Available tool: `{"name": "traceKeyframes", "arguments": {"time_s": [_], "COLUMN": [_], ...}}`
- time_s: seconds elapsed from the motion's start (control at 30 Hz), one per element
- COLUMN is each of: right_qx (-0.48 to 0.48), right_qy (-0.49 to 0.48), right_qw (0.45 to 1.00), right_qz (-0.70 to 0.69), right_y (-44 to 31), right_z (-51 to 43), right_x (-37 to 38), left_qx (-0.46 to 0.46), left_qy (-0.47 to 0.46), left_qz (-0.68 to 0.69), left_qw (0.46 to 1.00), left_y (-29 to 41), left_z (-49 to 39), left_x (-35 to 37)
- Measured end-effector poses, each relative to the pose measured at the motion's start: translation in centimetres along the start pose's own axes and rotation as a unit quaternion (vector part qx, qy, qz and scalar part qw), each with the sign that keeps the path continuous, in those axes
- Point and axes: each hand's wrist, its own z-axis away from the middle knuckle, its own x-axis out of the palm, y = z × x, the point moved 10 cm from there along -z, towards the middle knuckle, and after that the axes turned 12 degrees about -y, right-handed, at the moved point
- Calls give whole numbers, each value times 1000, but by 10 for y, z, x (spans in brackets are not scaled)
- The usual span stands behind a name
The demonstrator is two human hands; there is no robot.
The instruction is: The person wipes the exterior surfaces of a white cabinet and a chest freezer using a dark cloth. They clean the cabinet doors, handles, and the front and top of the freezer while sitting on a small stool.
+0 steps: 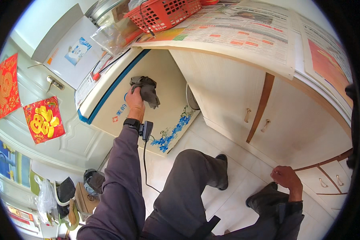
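Note:
My left hand (135, 100) grips a dark grey cloth (148, 90) at the cream front panel of a chest freezer (171, 81). Part of the cloth hangs loose past my fingers; whether it presses on the panel is hard to tell. Blue printed flowers (174, 132) decorate the panel's lower part, and blue trim (117, 87) runs below the white lid. My right hand (287, 178) is curled into a loose fist above my lower leg, near the cabinet drawers (315, 180), with nothing visible in it.
Wooden cabinets (225, 87) with small handles stand right of the freezer. On their newspaper-covered top (243, 33) sits a red plastic basket (165, 15). An open white box (75, 51) and a black cord (114, 61) rest on the freezer lid. Bags and a cardboard box (87, 198) lie at lower left.

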Motion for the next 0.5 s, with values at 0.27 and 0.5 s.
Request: {"name": "traceKeyframes", "arguments": {"time_s": [0.27,0.5], "right_qx": [-1,-59], "right_qy": [-13,8], "right_qw": [999,998], "right_qz": [-53,-19], "right_y": [2,-10], "right_z": [-10,-3], "right_x": [5,-1], "left_qx": [160,357], "left_qy": [-50,-68], "left_qz": [-42,-434], "left_qw": [985,824], "left_y": [133,214], "left_z": [-22,22], "left_x": [42,57]}}
